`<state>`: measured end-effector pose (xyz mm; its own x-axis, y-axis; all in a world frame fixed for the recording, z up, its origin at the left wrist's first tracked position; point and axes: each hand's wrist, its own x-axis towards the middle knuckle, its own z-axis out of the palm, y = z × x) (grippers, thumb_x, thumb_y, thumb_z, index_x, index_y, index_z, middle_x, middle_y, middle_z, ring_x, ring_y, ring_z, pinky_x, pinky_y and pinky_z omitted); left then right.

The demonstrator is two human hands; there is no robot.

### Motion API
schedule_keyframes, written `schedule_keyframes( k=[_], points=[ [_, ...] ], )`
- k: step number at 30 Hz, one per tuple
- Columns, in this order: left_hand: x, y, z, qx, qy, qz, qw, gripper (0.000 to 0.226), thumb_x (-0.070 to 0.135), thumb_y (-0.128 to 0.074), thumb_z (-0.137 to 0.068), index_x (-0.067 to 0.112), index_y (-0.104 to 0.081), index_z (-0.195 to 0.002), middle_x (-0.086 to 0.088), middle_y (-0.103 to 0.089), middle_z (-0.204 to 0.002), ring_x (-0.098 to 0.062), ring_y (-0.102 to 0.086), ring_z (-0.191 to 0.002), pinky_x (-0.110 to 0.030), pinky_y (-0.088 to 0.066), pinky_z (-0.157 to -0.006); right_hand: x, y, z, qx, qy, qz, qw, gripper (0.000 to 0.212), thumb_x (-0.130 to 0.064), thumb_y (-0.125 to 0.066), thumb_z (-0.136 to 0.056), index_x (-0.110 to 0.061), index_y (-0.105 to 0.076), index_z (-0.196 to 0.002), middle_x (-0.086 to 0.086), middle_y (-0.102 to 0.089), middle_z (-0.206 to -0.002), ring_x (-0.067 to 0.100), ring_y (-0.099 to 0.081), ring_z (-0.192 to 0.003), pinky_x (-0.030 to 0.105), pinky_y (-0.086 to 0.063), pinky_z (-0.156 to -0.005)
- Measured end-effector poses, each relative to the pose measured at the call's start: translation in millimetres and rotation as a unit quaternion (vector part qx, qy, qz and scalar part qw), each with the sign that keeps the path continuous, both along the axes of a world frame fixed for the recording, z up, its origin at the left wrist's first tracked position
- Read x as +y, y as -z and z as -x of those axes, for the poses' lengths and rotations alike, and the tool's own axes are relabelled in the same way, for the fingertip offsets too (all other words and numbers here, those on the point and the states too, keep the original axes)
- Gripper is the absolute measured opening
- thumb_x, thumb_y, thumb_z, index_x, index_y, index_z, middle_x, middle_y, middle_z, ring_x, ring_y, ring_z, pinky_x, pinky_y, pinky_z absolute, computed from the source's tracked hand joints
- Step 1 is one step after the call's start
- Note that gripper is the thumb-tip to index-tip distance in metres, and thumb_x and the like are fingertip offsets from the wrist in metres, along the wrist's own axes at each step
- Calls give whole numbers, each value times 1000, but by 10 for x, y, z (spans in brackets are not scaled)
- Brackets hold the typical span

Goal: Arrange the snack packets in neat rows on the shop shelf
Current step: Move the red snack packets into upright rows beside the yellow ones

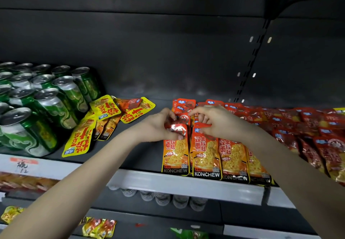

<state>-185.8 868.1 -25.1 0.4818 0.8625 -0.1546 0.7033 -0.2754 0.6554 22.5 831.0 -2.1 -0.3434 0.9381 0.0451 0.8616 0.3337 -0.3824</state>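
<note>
Two orange KONCHEW packets (176,153) are gripped at their tops: one by the left hand (160,127), its neighbour pinched by the right hand (218,123).

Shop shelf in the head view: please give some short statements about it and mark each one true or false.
1. The green cans stand at the left end of the shelf. True.
2. Both hands are at the orange packets. True: the left hand and the right hand pinch the packet tops.
3. The yellow packets lie in a neat row. False: they lie scattered at different angles beside the cans.
4. The orange packets at the front edge show the word KONCHEW. True.
5. The red packets lie left of the cans. False: they fill the right part of the shelf.
</note>
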Motion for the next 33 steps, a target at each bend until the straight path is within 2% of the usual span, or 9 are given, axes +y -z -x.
schedule_keyframes(
  k=[4, 7, 10, 14, 18, 23, 26, 31, 33],
  points=[
    [-234, 29, -147, 106, 0, -37, 994, 108, 51, -80, -61, 35, -11, -143, -4, -32, -139, -24, -27, -136, -39, -35, -107, 9, 52, 2, 17, 3, -7, 1000, 48, -2, -65, -81, -26, -58, -121, -8, -56, -89, 8, -58, -83, 28, -53, -82],
    [-356, 134, -234, 158, 3, -85, 984, 120, 54, -79, -61, 38, 5, -145, -2, -21, -139, -24, -19, -134, -41, -34, -105, 5, 86, -21, 21, 9, 6, 1000, 48, -3, -67, -80, -28, -58, -120, -8, -56, -89, 7, -62, -77, 26, -55, -74],
    [-393, 212, -252, 151, -8, -113, 982, 119, 55, -77, -61, 36, 5, -146, -3, -19, -139, -23, -19, -131, -39, -34, -105, 5, 104, -48, 17, 15, 17, 1000, 48, -4, -67, -81, -29, -57, -121, -6, -59, -98, 5, -62, -77, 23, -54, -73],
    [-384, 256, -242, 177, -11, -144, 974, 115, 62, -74, -61, 36, 0, -145, -3, -17, -141, -24, -18, -132, -41, -32, -107, 65, 94, -104, -5, 58, -2, 998, 48, 2, -53, -87, -23, -55, -128, 0, -64, -111, 13, -58, -101, 29, -51, -88],
    [-352, 290, -210, 177, -12, -126, 976, 113, 66, -72, -60, 34, -3, -144, 1, 2, -151, -25, 0, -142, -48, -23, -113, 182, 72, -97, -29, 61, 93, 993, 37, -4, -51, -90, -16, -58, -124, 3, -69, -108, 12, -62, -98, 18, -43, -75],
    [-340, 293, -206, 193, -9, -107, 975, 118, 69, -69, -61, 35, 7, -145, 3, 15, -154, -26, 14, -144, -51, -13, -116, 313, -18, -101, -37, 45, 206, 977, 30, -14, -65, -86, -15, -65, -116, -8, -62, -100, 11, -59, -105, 26, -45, -95],
    [-352, 279, -211, 198, -11, -98, 975, 120, 68, -69, -61, 36, 10, -145, 3, 17, -154, -28, 16, -144, -51, -9, -117, 373, 7, -135, -17, 53, 219, 974, 21, -18, -63, -88, -19, -70, -107, -1, -67, -111, 22, -60, -111, 38, -46, -101],
    [-376, 288, -212, 197, -15, -112, 974, 120, 68, -69, -62, 35, 12, -145, 3, 20, -154, -29, 18, -143, -51, -7, -117, 401, -3, -165, 5, 63, 249, 966, 20, -9, -64, -85, -22, -72, -97, -4, -70, -98, 19, -66, -97, 39, -53, -92],
    [-374, 289, -212, 192, -15, -110, 975, 120, 67, -69, -63, 35, 12, -145, 3, 21, -154, -29, 19, -143, -51, -7, -117, 430, -20, -151, -20, 68, 242, 968, 20, -9, -63, -84, -27, -72, -90, 2, -72, -93, 23, -68, -82, 34, -57, -76]
  ],
)
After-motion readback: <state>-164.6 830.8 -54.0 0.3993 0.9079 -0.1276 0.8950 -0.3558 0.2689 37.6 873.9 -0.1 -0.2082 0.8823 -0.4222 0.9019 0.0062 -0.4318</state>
